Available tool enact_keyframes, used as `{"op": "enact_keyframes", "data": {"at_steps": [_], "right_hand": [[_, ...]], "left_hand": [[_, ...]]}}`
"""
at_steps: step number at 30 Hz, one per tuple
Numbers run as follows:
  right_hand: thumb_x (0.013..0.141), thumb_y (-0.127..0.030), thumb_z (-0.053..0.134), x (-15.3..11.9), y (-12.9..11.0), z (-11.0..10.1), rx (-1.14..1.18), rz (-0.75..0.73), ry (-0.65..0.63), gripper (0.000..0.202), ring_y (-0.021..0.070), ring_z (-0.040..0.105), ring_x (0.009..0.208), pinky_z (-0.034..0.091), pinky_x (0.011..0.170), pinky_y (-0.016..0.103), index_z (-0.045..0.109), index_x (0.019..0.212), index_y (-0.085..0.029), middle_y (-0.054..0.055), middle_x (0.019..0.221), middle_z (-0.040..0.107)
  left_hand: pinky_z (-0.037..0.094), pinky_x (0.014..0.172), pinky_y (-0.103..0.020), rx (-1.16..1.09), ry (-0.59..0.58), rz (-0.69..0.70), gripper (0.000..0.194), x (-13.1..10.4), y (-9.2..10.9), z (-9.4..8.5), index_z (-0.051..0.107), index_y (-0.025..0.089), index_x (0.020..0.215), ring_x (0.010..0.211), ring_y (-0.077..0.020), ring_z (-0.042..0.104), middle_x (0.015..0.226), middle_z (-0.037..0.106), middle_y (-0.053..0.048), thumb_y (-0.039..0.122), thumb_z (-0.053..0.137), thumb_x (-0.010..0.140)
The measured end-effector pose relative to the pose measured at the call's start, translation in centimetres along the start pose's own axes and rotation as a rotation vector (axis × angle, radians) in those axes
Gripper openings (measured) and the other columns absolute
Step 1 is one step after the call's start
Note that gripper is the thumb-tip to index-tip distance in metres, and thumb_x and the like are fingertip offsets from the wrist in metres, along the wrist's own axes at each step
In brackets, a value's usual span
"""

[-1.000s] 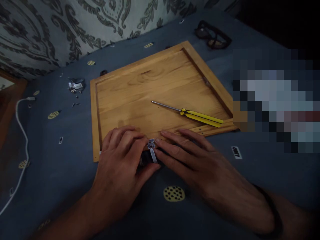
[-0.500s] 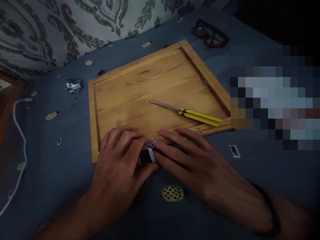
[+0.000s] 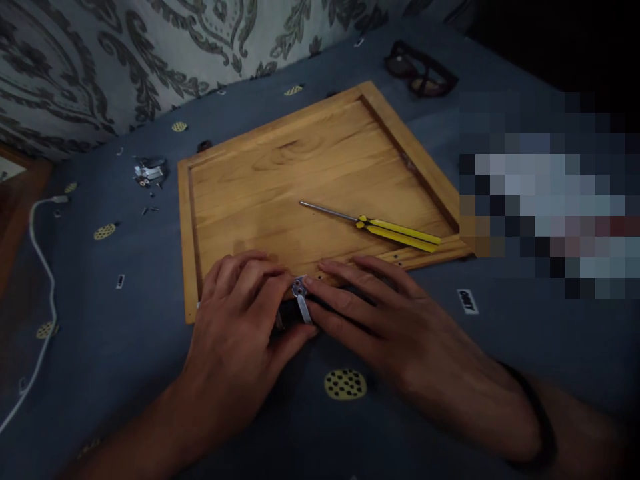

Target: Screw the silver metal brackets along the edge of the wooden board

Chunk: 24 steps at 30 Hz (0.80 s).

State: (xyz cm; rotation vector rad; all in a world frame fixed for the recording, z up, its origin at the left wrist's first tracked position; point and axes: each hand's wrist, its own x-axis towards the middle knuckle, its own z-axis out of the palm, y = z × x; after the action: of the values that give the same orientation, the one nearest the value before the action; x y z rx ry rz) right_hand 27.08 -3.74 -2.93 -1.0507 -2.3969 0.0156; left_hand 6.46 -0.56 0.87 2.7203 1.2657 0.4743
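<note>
A small silver metal bracket with screw holes sits at the near edge of a framed wooden panel, beside a dark piece below that edge. My left hand curls over the panel's edge, its thumb and fingers closed around the bracket and dark piece. My right hand lies with its fingers stretched along the edge, one fingertip touching the bracket's plate. A screwdriver with a yellow and black handle rests on the panel, its shaft pointing left. The bracket's underside is hidden.
Loose metal fittings and small screws lie left of the panel on the blue patterned cloth. A white cable runs down the left side. Dark-framed glasses lie at the back right. A patterned curtain or wall covering stands behind.
Both hands keep their places at the bracket. The view has shifted very slightly; nothing has visibly been moved.
</note>
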Motion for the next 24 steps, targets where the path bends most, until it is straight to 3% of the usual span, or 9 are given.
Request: {"op": "enact_keyframes", "data": {"at_steps": [10, 14, 19, 24], "right_hand": [[0.101, -0.017, 0.037, 0.4, 0.0, -0.3, -0.025, -0.001, -0.032, 0.033, 0.0256, 0.055, 0.126, 0.046, 0.108, 0.048, 0.066, 0.117, -0.017, 0.005, 0.131, 0.068], [0.101, -0.017, 0.037, 0.4, 0.1, -0.3, -0.030, -0.023, -0.021, 0.033, 0.0268, 0.057, 0.123, 0.049, 0.104, 0.050, 0.066, 0.117, -0.017, 0.004, 0.129, 0.069], [0.100, -0.016, 0.041, 0.3, 0.3, -0.4, -0.053, -0.044, -0.020, 0.031, 0.0258, 0.057, 0.125, 0.049, 0.104, 0.048, 0.066, 0.119, -0.018, 0.006, 0.131, 0.069], [0.096, -0.011, 0.045, 0.1, 0.5, -0.4, -0.052, -0.052, -0.032, 0.033, 0.0256, 0.058, 0.128, 0.049, 0.106, 0.050, 0.066, 0.120, -0.019, 0.005, 0.134, 0.068]], "left_hand": [[0.045, 0.103, -0.057, -0.010, -0.030, 0.008, 0.034, 0.1, 0.0, -0.6, 0.063, 0.018, 0.108, 0.118, -0.0331, 0.054, 0.113, 0.066, -0.009, 0.039, 0.075, 0.084], [0.049, 0.100, -0.047, -0.119, -0.023, -0.013, 0.032, 0.3, -0.5, -2.3, 0.065, 0.022, 0.110, 0.117, -0.0278, 0.057, 0.114, 0.066, -0.007, 0.045, 0.069, 0.089], [0.054, 0.086, -0.036, -0.261, 0.045, -0.166, 0.022, 0.5, -3.4, -3.5, 0.069, 0.024, 0.105, 0.100, -0.0212, 0.066, 0.105, 0.070, -0.002, 0.042, 0.064, 0.093], [0.053, 0.079, -0.033, -0.245, 0.208, -0.297, 0.021, -1.3, -8.2, -2.6, 0.071, 0.025, 0.102, 0.095, -0.0209, 0.067, 0.097, 0.072, -0.002, 0.040, 0.060, 0.092]]}}
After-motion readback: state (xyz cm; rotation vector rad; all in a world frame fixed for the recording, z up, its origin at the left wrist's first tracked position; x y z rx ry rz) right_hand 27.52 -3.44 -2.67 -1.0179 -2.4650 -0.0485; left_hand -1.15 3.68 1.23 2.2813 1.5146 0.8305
